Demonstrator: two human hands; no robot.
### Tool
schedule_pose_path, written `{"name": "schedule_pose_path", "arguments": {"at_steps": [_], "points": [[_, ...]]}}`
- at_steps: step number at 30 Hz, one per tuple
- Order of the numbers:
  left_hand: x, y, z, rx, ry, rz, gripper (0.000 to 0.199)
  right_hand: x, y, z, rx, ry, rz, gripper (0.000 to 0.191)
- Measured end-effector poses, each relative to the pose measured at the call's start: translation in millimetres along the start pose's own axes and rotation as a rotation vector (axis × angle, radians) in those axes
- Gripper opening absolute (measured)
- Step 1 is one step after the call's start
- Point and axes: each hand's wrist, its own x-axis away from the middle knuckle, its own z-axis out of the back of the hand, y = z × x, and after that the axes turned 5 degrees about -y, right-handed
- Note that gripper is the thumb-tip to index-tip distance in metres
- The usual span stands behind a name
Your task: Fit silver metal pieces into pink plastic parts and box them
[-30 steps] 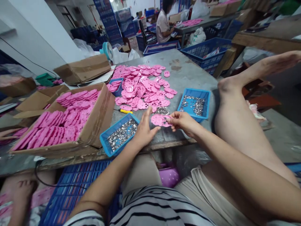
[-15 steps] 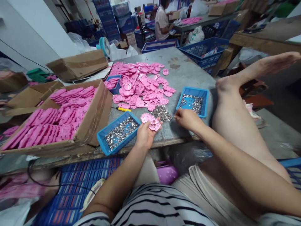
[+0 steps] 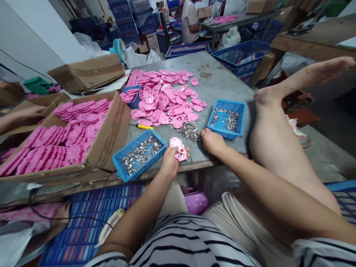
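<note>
My left hand (image 3: 171, 161) is closed on a pink plastic piece (image 3: 178, 149) with round holes, held above the table's front edge. My right hand (image 3: 213, 142) has its fingers bunched at the right side of a loose pile of small metal parts (image 3: 189, 131); whatever its fingertips pinch is too small to make out. A blue tray (image 3: 116, 163) of small shiny metal parts lies beside my left hand. Behind my right hand sits another blue tray (image 3: 243, 120) with similar parts. Many pink pieces (image 3: 167, 98) are heaped beyond the metal pile.
A cardboard box (image 3: 112, 126) packed with pink pieces stands on the left. A yellow-handled tool (image 3: 144, 127) lies by the heap. Another person's arm (image 3: 22, 116) reaches in at far left. A bare leg (image 3: 274, 137) rests by the table's right edge. A person (image 3: 190, 22) sits at the back.
My right hand has moved left, from beside the right tray to the metal pile. The pink piece in my left hand has turned more upright. Another person's arm has appeared at far left.
</note>
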Motion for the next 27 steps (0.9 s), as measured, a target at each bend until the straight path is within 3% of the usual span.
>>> {"name": "schedule_pose_path", "arguments": {"at_steps": [7,10,15,27], "points": [[-2.1,-4.0,6.3,0.003,-0.024,-0.002,0.020,-4.6,-5.6,-4.3,-0.202,-0.009,0.101,0.030],[-2.9,-3.3,6.8,0.009,-0.025,0.005,0.020,-4.8,-2.0,-1.0,-0.277,-0.004,0.081,0.030],[-2.8,-2.1,6.0,0.013,-0.036,0.008,0.018,-0.2,5.3,3.2,-0.240,-0.024,-0.015,0.033],[-3.5,-1.3,6.4,0.017,-0.036,0.017,0.015,4.7,-8.9,-7.4,-0.082,0.009,0.102,0.026]]}}
